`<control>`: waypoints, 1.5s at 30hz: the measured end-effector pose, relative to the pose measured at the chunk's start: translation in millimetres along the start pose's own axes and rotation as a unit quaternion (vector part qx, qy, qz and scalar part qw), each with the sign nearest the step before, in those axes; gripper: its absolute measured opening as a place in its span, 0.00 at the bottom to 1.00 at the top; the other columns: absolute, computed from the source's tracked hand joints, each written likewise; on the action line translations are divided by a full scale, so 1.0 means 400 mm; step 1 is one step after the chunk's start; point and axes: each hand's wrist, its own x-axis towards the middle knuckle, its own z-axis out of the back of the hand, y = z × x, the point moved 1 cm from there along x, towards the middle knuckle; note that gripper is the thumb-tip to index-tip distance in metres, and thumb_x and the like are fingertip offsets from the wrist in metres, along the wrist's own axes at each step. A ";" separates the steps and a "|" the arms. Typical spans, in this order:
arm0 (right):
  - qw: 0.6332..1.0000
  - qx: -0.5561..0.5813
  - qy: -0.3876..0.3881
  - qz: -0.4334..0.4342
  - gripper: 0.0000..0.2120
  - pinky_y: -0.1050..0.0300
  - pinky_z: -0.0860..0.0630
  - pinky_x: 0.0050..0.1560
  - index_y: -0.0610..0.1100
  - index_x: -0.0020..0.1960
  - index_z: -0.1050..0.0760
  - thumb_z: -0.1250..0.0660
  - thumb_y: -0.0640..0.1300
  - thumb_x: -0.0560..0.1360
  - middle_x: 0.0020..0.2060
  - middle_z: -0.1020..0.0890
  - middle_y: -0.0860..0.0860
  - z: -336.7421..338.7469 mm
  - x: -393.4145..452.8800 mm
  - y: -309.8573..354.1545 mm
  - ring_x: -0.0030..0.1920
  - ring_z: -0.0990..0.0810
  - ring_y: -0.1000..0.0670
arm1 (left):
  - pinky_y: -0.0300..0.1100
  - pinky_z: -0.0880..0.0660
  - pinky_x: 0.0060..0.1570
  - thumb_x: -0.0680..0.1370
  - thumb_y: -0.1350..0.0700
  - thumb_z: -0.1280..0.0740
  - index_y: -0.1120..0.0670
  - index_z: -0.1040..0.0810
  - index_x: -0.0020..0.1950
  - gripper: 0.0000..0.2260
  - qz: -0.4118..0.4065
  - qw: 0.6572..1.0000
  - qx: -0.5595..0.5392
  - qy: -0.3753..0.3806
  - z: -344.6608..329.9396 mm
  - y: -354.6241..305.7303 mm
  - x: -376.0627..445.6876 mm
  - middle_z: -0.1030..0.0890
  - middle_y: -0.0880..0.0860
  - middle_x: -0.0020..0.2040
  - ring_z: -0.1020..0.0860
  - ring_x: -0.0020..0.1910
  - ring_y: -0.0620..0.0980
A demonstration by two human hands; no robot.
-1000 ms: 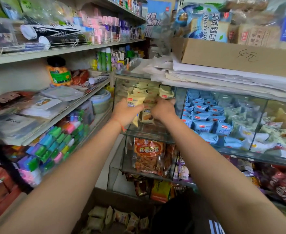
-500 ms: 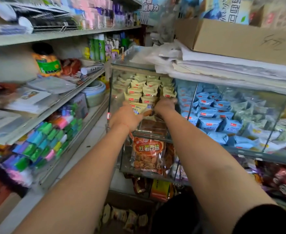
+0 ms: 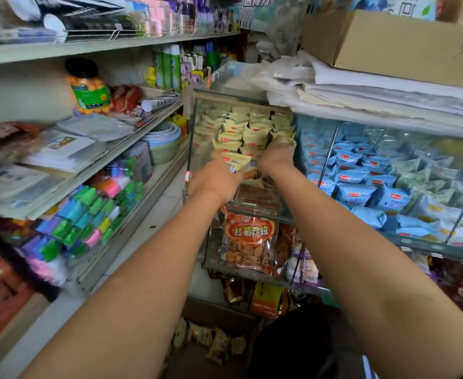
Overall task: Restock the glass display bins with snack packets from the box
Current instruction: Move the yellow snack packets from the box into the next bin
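My left grip [image 3: 216,179] is clamped on a pale yellow snack packet [image 3: 236,161], fingers curled round its lower edge, with a second packet showing a biscuit picture just beneath it. My right grip [image 3: 275,156] reaches deeper into the same glass bin [image 3: 197,138]; its fingers press into the packets at the right side of the pile, but motion blur hides whether they pinch one or only push, so I cannot tell its state.

The held packet sits at the front mouth of the bin, its long axis running roughly left to right and tipped up toward the far corner. The stacked yellow packets [image 3: 252,127] already in the bin lie directly beyond it, away from me and slightly upward, in rows that climb toward the back wall. So the way in is forward and a little up, and my left hand is the nearer one to the open gap at the front left of the pile; the right hand is already against the stack on the right.

I judge the step in hand to be seating this packet onto the front row while the right hand steadies the stack. The bin looks nearly full, so the slot is shallow and a packet could slide back out over the front lip.

The box [image 3: 205,340] with more packets lies on the floor below, between my arms, well apart from both hands. The next bin to the right holds blue packets [image 3: 356,192].
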 end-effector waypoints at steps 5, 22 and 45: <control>0.970 0.233 -0.001 0.062 0.19 0.51 0.23 0.47 0.38 0.66 0.31 0.39 0.43 0.77 0.58 0.21 0.40 0.066 -0.040 0.036 0.53 0.19 0.43 | 0.47 0.33 0.41 0.76 0.36 0.39 0.54 0.39 0.66 0.28 -0.055 0.998 -0.035 -0.020 0.010 0.001 -0.003 0.24 0.56 0.61 0.23 0.54 0.59; 0.936 -0.289 0.126 0.159 0.21 0.50 0.22 0.53 0.35 0.61 0.25 0.26 0.40 0.70 0.48 0.22 0.43 0.179 -0.059 0.064 0.48 0.22 0.42 | 0.51 0.29 0.60 0.67 0.30 0.31 0.47 0.48 0.77 0.47 -0.109 0.992 -0.034 0.051 0.001 0.008 -0.002 0.35 0.54 0.74 0.31 0.69 0.58; 0.938 -0.344 -0.032 0.041 0.32 0.46 0.35 0.64 0.41 0.74 0.38 0.33 0.43 0.73 0.69 0.32 0.41 -0.002 0.019 -0.021 0.69 0.36 0.41 | 0.54 0.25 0.55 0.68 0.35 0.32 0.49 0.41 0.73 0.38 -0.105 0.994 0.003 0.016 -0.002 0.007 -0.001 0.30 0.54 0.69 0.28 0.64 0.57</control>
